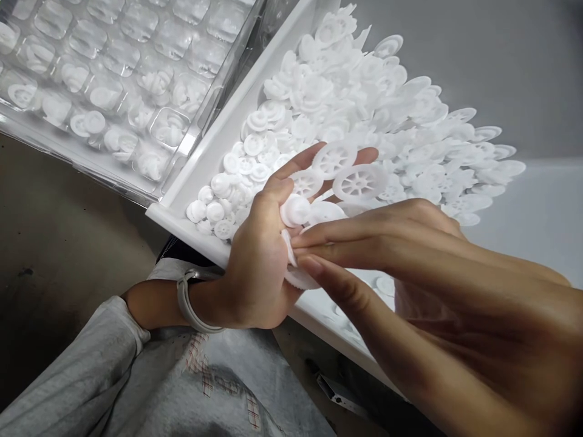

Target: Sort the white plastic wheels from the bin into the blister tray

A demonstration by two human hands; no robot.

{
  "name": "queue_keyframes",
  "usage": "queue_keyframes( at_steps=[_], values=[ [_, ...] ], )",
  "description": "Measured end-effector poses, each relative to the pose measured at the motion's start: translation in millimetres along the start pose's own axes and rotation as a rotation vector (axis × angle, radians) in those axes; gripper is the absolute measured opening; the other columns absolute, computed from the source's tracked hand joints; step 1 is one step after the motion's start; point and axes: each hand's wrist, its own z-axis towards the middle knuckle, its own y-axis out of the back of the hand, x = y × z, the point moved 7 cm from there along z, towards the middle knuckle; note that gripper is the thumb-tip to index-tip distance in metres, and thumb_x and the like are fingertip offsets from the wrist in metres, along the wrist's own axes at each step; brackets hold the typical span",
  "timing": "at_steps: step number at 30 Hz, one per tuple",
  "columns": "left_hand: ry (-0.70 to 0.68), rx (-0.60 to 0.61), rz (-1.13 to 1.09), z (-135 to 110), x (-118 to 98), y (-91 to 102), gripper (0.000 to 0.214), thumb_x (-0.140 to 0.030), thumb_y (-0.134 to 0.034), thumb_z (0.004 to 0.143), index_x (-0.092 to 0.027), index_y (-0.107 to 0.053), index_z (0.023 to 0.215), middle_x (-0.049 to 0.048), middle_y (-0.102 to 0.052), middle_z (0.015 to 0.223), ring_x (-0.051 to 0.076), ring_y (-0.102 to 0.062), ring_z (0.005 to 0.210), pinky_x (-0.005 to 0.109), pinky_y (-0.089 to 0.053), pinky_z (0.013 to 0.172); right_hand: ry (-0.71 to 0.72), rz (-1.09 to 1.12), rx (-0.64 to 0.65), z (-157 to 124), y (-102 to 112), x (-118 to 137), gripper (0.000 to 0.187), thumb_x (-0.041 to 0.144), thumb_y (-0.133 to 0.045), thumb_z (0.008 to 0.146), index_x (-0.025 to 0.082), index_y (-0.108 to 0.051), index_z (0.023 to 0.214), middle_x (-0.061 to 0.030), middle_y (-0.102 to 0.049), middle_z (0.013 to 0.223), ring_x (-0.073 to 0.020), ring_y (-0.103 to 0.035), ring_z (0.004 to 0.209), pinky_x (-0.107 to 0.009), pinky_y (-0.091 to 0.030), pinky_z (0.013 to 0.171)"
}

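Note:
My left hand is held palm up over the near edge of a white tray, cupping several white plastic gears and wheels on its palm and fingers. My right hand reaches in from the right. Its thumb and fingers pinch one small white gear at the left palm. A pale band sits on my left wrist.
The white tray holds a big heap of white plastic gears and discs. A clear compartment tray at upper left has small white parts in its cells. A dark tabletop lies at left; my grey sleeve and clothing are below.

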Motion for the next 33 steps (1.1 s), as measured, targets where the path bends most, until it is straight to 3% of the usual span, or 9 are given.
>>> queue_keyframes(
  at_steps=[6, 10, 15, 22, 29, 33],
  values=[
    [-0.005, 0.008, -0.032, -0.3, -0.3, -0.5, 0.044, -0.031, -0.034, 0.099, -0.022, -0.046, 0.14, 0.0003, -0.067, 0.128, 0.022, -0.049, 0.135, 0.036, -0.042, 0.112, 0.009, -0.023, 0.133, 5.2, 0.4, -2.0, 0.012, 0.011, -0.067, 0.084, 0.023, -0.069, 0.083, 0.0005, -0.075, 0.083, -0.0143, -0.068, 0.078, -0.03, -0.053, 0.064],
    [-0.01, 0.011, -0.031, -0.2, 0.2, 1.1, 0.045, -0.032, -0.036, 0.098, -0.021, -0.047, 0.14, 0.0007, -0.065, 0.131, 0.023, -0.043, 0.139, 0.033, -0.043, 0.11, 0.031, -0.042, 0.134, 8.2, 1.9, -2.6, 0.009, 0.013, -0.067, 0.084, 0.022, -0.07, 0.086, -0.0009, -0.076, 0.085, -0.014, -0.069, 0.077, -0.029, -0.053, 0.062],
    [0.011, 0.002, -0.038, 2.1, 1.4, 1.9, 0.045, -0.032, -0.035, 0.098, -0.024, -0.047, 0.141, -0.0011, -0.066, 0.13, 0.021, -0.049, 0.135, 0.033, -0.043, 0.111, 0.032, -0.044, 0.128, 7.2, 3.1, -3.9, 0.013, 0.012, -0.066, 0.084, 0.024, -0.071, 0.089, -0.0007, -0.076, 0.084, -0.0156, -0.069, 0.075, -0.031, -0.053, 0.06],
    [0.104, -0.024, -0.061, 4.8, 1.8, 1.4, 0.05, -0.03, -0.033, 0.097, -0.013, -0.045, 0.143, 0.0052, -0.06, 0.139, 0.022, -0.05, 0.135, 0.029, -0.041, 0.113, 0.063, -0.062, 0.121, 5.7, 1.8, -1.4, 0.017, 0.011, -0.071, 0.081, 0.02, -0.072, 0.095, -0.0034, -0.076, 0.092, -0.0159, -0.068, 0.084, -0.032, -0.055, 0.066],
    [0.145, 0.004, -0.088, 3.8, 2.8, -0.9, 0.044, -0.03, -0.032, 0.098, -0.023, -0.057, 0.134, -0.0025, -0.067, 0.127, 0.022, -0.051, 0.134, 0.036, -0.035, 0.119, 0.051, -0.124, 0.127, 1.7, -0.1, -3.0, 0.017, 0.015, -0.073, 0.081, 0.023, -0.071, 0.095, -0.0004, -0.076, 0.094, -0.0184, -0.068, 0.083, -0.035, -0.055, 0.066],
    [0.163, 0.018, -0.049, 1.1, 5.0, -1.9, 0.044, -0.033, -0.033, 0.098, -0.026, -0.059, 0.132, -0.0017, -0.066, 0.127, 0.02, -0.055, 0.13, 0.032, -0.039, 0.116, 0.097, -0.214, 0.051, -3.2, 1.3, -2.0, 0.022, 0.015, -0.076, 0.078, 0.022, -0.071, 0.098, 0.0001, -0.076, 0.098, -0.0188, -0.066, 0.08, -0.037, -0.051, 0.065]
  ],
)
